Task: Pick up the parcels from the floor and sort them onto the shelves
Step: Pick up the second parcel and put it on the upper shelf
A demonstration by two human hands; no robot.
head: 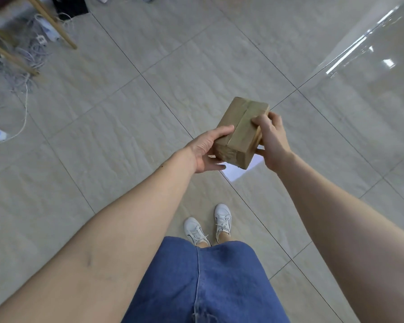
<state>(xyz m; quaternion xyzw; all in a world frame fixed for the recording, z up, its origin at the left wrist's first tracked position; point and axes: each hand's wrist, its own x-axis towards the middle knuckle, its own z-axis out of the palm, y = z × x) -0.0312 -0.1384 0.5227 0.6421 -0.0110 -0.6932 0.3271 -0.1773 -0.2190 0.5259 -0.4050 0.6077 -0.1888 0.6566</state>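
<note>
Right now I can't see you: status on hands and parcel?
Both hands, left and right, gripping brown parcel. Off the floor. No shelves in view. Path clear.

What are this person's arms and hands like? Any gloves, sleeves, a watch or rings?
Both arms are bare all the way up the frame: no sleeves show. The left hand and right hand wear no gloves, and no watch, bracelet or ring is visible on either. The left forearm has a small dark mark near the elbow. Lower down the person wears a blue denim garment and white lace-up sneakers.
</note>
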